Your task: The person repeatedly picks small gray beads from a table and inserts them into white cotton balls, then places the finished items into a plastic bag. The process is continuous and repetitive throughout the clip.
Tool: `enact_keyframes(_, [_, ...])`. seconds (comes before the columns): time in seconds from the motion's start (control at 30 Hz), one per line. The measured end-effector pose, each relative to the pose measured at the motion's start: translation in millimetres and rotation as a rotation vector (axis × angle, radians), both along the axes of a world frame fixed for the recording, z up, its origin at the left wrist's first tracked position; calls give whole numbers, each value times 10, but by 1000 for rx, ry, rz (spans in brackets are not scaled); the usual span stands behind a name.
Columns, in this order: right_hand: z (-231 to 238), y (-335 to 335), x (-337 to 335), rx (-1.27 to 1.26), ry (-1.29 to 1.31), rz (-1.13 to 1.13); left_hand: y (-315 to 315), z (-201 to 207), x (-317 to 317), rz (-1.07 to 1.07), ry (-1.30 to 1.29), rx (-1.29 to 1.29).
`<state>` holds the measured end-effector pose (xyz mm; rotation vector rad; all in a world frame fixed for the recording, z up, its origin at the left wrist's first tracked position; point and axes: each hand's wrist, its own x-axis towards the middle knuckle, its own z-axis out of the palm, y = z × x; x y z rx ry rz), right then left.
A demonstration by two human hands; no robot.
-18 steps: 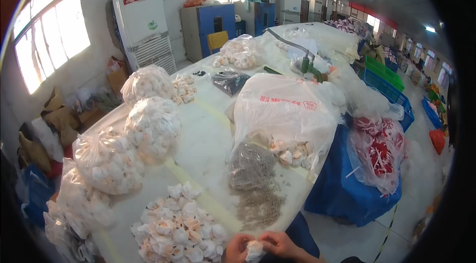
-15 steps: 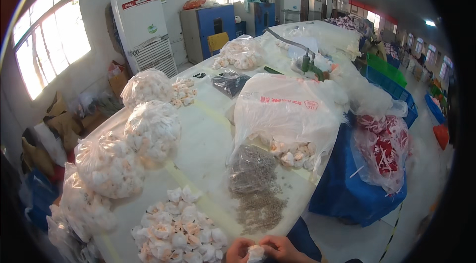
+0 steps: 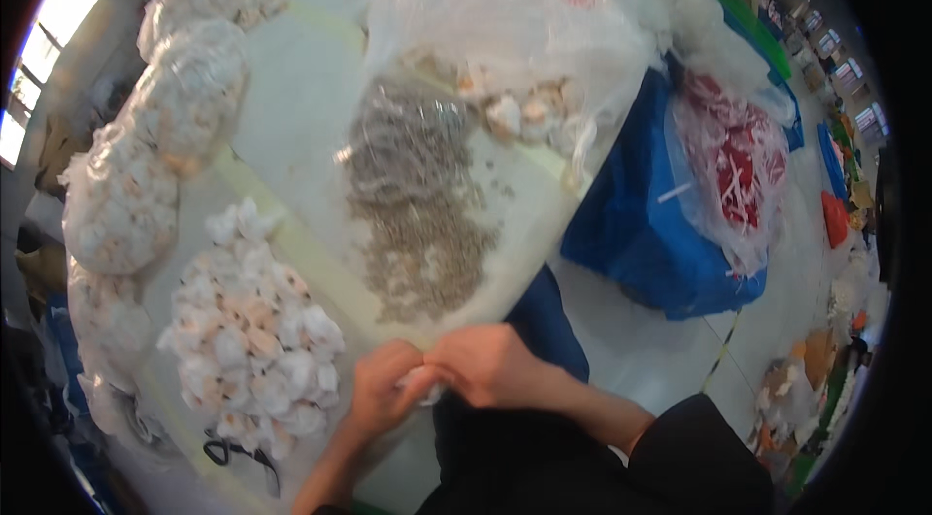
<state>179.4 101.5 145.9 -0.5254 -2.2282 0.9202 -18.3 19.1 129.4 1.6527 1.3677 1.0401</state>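
Note:
My left hand [image 3: 383, 389] and my right hand [image 3: 490, 365] meet at the table's near edge, fingers pinched together. Between them is a small white plush piece [image 3: 433, 393], mostly covered by the fingers. Just beyond the hands lies a heap of small grey-brown bits [image 3: 427, 263], too small to make out singly. A clear bag [image 3: 408, 146] of similar bits rests behind it. To the left spreads a pile of white and peach plush pieces [image 3: 252, 331], some with dark dots.
Black-handled snips [image 3: 238, 455] lie below the pile. Stuffed clear bags [image 3: 121, 199] line the table's left side. A large translucent bag [image 3: 505, 10] covers more pieces at the back. Right of the table stands a blue container [image 3: 631, 214] with a bag of red and white pieces [image 3: 738, 185].
The view has tilted down, so the hands and forearms show higher in the picture. My fingers have drawn closer together and now cover more of the plush piece.

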Motion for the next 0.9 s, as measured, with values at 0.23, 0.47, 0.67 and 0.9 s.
enact_keyframes(0.23, [63, -115, 163, -355, 70, -36, -49, 299, 160, -22, -243, -212])
enact_keyframes(0.47, [125, -249, 78, 81, -93, -152, -155, 161, 189, 121, -122, -78])
enact_keyframes(0.67, [53, -48, 49, 191, -39, -355, -180, 94, 95, 262, -60, 45])
enact_keyframes(0.9, [-62, 280, 25, 301, -283, -485, -173, 82, 23, 293, -44, 42])
